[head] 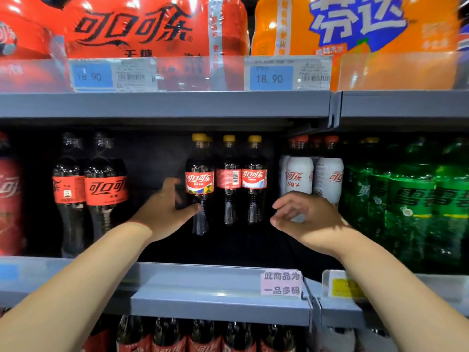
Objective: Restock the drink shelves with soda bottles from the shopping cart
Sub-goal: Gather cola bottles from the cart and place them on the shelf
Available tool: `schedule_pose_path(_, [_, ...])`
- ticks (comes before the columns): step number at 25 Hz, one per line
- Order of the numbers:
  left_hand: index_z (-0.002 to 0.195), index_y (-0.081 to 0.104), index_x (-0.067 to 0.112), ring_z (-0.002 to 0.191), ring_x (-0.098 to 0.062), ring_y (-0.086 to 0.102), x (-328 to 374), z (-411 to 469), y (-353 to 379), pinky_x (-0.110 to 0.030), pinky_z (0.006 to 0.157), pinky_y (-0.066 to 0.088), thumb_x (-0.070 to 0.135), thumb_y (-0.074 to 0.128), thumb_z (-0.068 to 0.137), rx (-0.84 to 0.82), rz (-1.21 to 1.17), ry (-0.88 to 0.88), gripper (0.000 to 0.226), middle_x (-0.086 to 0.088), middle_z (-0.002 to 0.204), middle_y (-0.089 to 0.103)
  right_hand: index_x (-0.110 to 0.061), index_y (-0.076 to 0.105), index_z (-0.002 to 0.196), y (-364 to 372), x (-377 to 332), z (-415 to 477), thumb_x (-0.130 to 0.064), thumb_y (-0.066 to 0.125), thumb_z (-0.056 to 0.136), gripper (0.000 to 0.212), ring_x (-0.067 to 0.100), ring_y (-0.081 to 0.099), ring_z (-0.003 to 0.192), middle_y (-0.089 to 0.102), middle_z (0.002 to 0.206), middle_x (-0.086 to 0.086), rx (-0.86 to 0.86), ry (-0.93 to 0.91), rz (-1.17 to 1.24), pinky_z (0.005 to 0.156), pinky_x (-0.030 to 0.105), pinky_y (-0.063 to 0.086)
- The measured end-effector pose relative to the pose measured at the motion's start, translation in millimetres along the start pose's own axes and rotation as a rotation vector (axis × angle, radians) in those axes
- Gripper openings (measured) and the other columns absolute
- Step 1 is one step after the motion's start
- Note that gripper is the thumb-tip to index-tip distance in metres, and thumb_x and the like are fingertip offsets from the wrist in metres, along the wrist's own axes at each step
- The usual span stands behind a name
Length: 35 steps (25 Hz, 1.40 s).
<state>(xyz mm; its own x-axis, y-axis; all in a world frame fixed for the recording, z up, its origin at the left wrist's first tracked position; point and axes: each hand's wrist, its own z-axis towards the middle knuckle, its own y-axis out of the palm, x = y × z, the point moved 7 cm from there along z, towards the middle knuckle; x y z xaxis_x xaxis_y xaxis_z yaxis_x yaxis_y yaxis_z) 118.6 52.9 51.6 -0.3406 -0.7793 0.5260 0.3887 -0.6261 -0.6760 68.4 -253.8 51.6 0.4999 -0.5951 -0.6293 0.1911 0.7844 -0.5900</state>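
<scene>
My left grip point(165, 208) holds the cola point(199, 184); right grip point(309, 219), beside it, hangs loose, empty. Push it back, label forward.

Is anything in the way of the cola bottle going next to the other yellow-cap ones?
Nothing visible. The cola bottle, held by the left hand, is already right beside the two yellow-capped bottles, with only a dark, bare gap of shelf between them.

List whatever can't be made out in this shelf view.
Shopping cart: outside the head view.
Whether the left hand grips the yellow-capped cola bottle: fingers motion-blurred.
Lower parts of the white cola bottles: behind the right hand.
Bottom-shelf cola bottles: cut by the lower edge.
Price tag small print: blurred.
</scene>
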Motion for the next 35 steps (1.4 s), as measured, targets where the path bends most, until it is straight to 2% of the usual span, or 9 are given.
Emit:
schedule_pose_path(6, [0.115, 0.051, 0.022, 0.089, -0.022, 0.066, 27.8, -25.2, -22.0, -0.036, 0.083, 0.054, 0.053, 0.062, 0.091, 0.070, 0.317, -0.094, 0.041, 0.002, 0.090, 0.070, -0.034, 0.070, 0.100, 5.4, 3.8, -2.6, -0.034, 0.082, 0.083, 0.021, -0.009, 0.064, 0.085, 0.076, 0.090, -0.020, -0.054, 0.029, 0.034, 0.066, 0.000, 0.044])
schedule_pose_path(10, [0.096, 0.059, 0.028, 0.073, -0.003, 0.064, 56.8, -65.5, -7.2, -0.026, 0.069, 0.052, 0.042, 0.069, 0.088, 0.209, 0.005, 0.007, 0.019, 0.010, 0.080, 0.069, -0.035, 0.070, 0.101, 12.1, -0.4, -3.1, -0.031, 0.083, 0.083, 0.022, -0.002, 0.068, 0.089, 0.077, 0.092, -0.018, -0.111, 0.025, 0.094, 0.073, 0.008, 0.048])
schedule_pose_path(13, [0.104, 0.054, 0.036, 0.088, 0.003, 0.062, 74.3, -77.2, 14.3, -0.014, 0.072, 0.047, 0.044, 0.067, 0.087, 0.168, -0.073, 0.087, 0.023, 0.016, 0.095, 0.064, -0.035, 0.070, 0.102, 16.0, -6.6, -5.2, -0.028, 0.083, 0.082, 0.025, 0.004, 0.069, 0.093, 0.077, 0.094, -0.014, -0.145, 0.001, 0.136, 0.077, 0.017, 0.048])
schedule_pose_path(18, [0.112, 0.045, 0.048, 0.099, 0.000, 0.058, 74.7, -77.4, 24.4, -0.028, 0.080, 0.050, 0.051, 0.064, 0.083, 0.076, 0.109, 0.104, 0.034, 0.022, 0.103, 0.059, -0.038, 0.068, 0.109, 16.2, -16.8, -6.8, -0.032, 0.082, 0.082, 0.031, -0.004, 0.068, 0.089, 0.076, 0.096, -0.015, -0.154, -0.092, 0.123, 0.077, 0.015, 0.047])
schedule_pose_path(22, [0.115, 0.053, 0.039, 0.094, -0.003, 0.062, 77.9, -78.4, 26.9, -0.034, 0.083, 0.055, 0.045, 0.065, 0.087, 0.006, 0.109, 0.057, 0.031, 0.016, 0.101, 0.065, -0.032, 0.065, 0.121, 17.4, -33.1, -14.0, -0.029, 0.079, 0.086, 0.037, -0.002, 0.069, 0.095, 0.075, 0.102, -0.013, -0.174, -0.166, 0.121, 0.085, 0.017, 0.048])
schedule_pose_path(25, [0.129, 0.056, 0.024, 0.113, -0.005, 0.056, 90.2, -96.3, 10.4, -0.026, 0.100, 0.044, 0.035, 0.065, 0.093, 0.064, 0.168, 0.110, 0.039, 0.006, 0.124, 0.063, -0.029, 0.066, 0.121, -0.7, -53.4, -27.6, -0.030, 0.076, 0.088, 0.035, -0.005, 0.068, 0.098, 0.073, 0.105, -0.014, -0.080, -0.271, 0.125, 0.087, 0.016, 0.050])
schedule_pose_path(28, [0.133, 0.054, 0.019, 0.123, -0.010, 0.050, 99.4, -146.3, -15.6, -0.027, 0.104, 0.039, 0.031, 0.063, 0.096, 0.134, 0.201, 0.187, 0.040, 0.005, 0.131, 0.056, -0.033, 0.066, 0.118, -11.9, -76.0, -59.5, -0.031, 0.076, 0.087, 0.033, -0.003, 0.067, 0.102, 0.073, 0.105, -0.017, 0.001, -0.381, 0.203, 0.078, 0.010, 0.051])
schedule_pose_path(30, [0.133, 0.055, 0.019, 0.122, -0.009, 0.050, 98.4, -194.0, -32.7, -0.024, 0.104, 0.039, 0.030, 0.063, 0.096, 0.133, 0.207, 0.210, 0.040, 0.006, 0.130, 0.055, -0.036, 0.066, 0.117, -1.1, -91.7, -89.4, -0.029, 0.077, 0.086, 0.034, 0.000, 0.067, 0.107, 0.073, 0.107, -0.018, -0.032, -0.419, 0.297, 0.076, 0.010, 0.052])
schedule_pose_path(35, [0.127, 0.059, 0.016, 0.117, -0.003, 0.055, 60.9, -318.3, -70.8, -0.015, 0.098, 0.040, 0.029, 0.065, 0.096, 0.130, 0.181, 0.063, 0.035, 0.007, 0.123, 0.061, -0.034, 0.065, 0.118, 78.7, -127.5, -169.5, -0.035, 0.075, 0.086, 0.034, 0.010, 0.068, 0.113, 0.073, 0.113, -0.014, -0.203, -0.457, 0.469, 0.082, 0.022, 0.058])
